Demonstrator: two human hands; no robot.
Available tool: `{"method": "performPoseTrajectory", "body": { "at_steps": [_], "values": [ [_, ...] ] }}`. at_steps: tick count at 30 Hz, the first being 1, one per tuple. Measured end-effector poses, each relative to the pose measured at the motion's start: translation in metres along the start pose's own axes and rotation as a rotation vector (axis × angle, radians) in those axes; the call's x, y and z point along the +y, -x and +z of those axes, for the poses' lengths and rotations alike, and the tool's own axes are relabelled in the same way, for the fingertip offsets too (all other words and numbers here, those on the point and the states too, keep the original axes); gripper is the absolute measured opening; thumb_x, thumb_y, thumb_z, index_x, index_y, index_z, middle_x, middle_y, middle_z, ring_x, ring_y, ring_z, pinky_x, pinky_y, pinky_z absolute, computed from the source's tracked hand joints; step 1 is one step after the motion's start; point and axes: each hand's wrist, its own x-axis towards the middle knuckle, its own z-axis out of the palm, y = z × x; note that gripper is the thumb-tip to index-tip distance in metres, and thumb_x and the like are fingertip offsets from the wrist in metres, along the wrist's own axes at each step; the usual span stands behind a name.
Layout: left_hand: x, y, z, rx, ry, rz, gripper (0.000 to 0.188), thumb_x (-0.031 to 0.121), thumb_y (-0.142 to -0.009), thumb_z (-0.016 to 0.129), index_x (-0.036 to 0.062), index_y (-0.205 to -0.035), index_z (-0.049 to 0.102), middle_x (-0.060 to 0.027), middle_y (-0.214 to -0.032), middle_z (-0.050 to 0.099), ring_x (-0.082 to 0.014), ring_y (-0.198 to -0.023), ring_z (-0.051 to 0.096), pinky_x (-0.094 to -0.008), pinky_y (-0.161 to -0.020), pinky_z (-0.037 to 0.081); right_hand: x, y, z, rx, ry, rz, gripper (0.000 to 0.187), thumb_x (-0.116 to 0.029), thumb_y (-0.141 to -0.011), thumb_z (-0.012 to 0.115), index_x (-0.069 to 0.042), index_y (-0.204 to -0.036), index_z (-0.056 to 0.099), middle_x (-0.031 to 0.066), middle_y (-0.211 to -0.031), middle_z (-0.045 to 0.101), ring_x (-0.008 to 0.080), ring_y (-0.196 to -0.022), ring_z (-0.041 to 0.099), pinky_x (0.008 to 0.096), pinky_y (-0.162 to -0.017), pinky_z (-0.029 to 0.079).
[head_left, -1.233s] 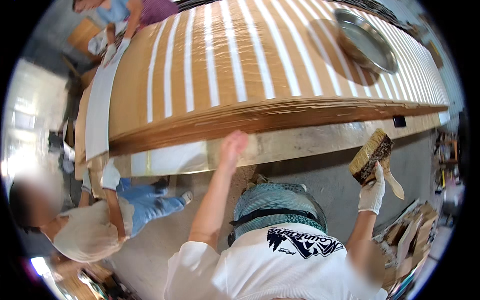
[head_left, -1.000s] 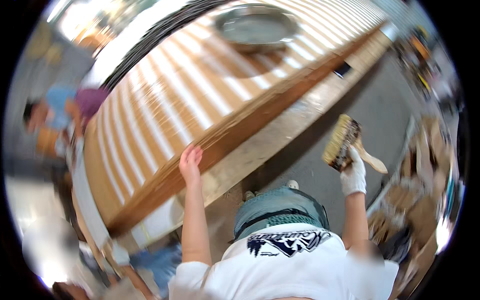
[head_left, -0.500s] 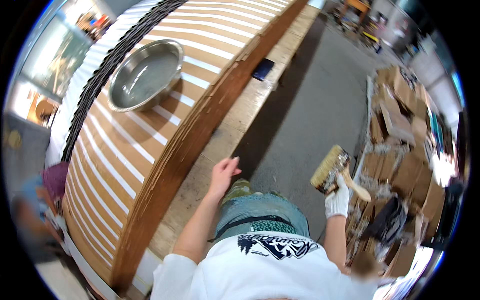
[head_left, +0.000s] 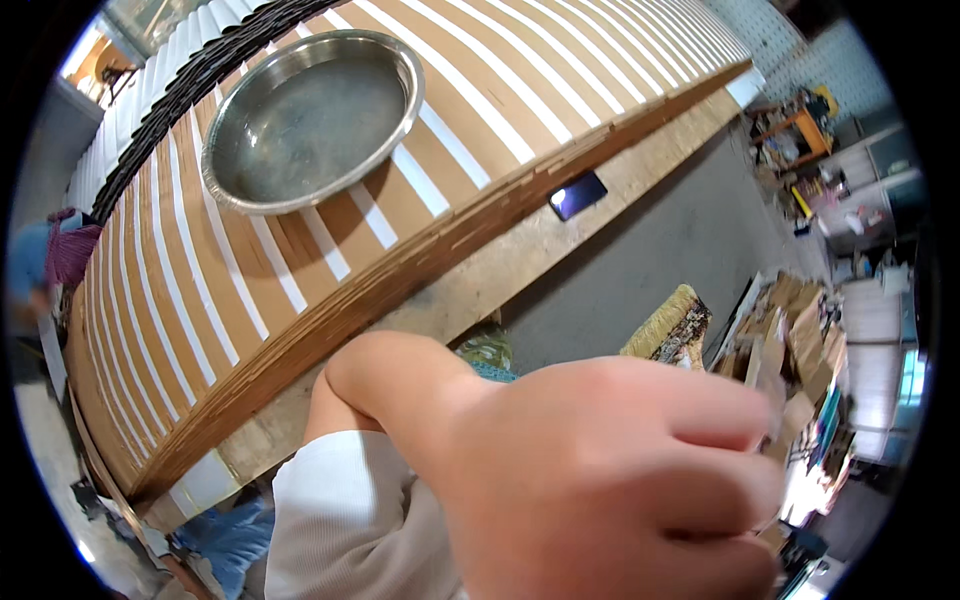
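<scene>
My bare left hand (head_left: 610, 480) is raised very close to the view, its fingers curled in. It is slightly blurred, its fingertips are hidden, and I see nothing held in it. Behind it shows only the upper part of a wide brush (head_left: 672, 325), with pale bristles and a dark-stained edge. My right hand is hidden behind the left. A round steel basin (head_left: 405, 130) of cloudy liquid rests on a long stack of brown sheets (head_left: 235, 245) with white stripes.
A phone (head_left: 577, 196) lies on the wooden bench edge (head_left: 480, 285) beside the stack. Torn cardboard (head_left: 790, 330) is heaped on the right. Another person (head_left: 50, 255) stands at the far left. Dark ridged material (head_left: 160, 125) runs along the stack's far side.
My left hand has risen from beside the bench to just before the view, covering my right hand and most of the brush. The view has turned and come closer to the basin.
</scene>
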Motion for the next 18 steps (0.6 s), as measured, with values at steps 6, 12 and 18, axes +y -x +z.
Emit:
{"method": "performPoseTrajectory", "body": {
  "at_steps": [6,12,18],
  "values": [
    [-0.052,0.033,-0.099,0.411,-0.549,-0.159,0.026,-0.008,-0.086,0.06,0.007,-0.072,0.044,-0.0072,-0.072,0.055,-0.0217,-0.063,0.057,-0.0379,-0.063,0.055,-0.005,-0.081,0.148,-0.256,0.063,0.255,0.042,-0.037,-0.1,0.061,-0.014,-0.134,0.056,0.0067,-0.128,0.065,0.0267,-0.11,0.066,0.0452,-0.093,0.058],
    [-0.045,0.106,-0.191,1.064,-1.197,-0.401,0.019,-0.005,-0.096,0.055,0.0032,-0.111,0.047,-0.005,-0.087,0.055,-0.0083,-0.068,0.051,-0.0214,-0.059,0.043,0.045,-0.113,0.29,-0.823,-0.129,0.547,0.055,-0.045,-0.095,0.065,-0.006,-0.133,0.057,0.0142,-0.124,0.066,0.0325,-0.11,0.066,0.0468,-0.094,0.058],
    [0.035,0.184,-0.297,1.421,-1.947,-0.774,0.038,0.035,-0.102,0.056,-0.0017,-0.115,0.057,-0.0088,-0.106,0.06,-0.0179,-0.099,0.057,-0.0338,-0.087,0.048,0.118,-0.103,0.439,-1.112,-0.015,0.725,0.06,-0.053,-0.095,0.063,-0.012,-0.138,0.051,0.0129,-0.129,0.061,0.0299,-0.116,0.063,0.0486,-0.097,0.056]
  ]
}}
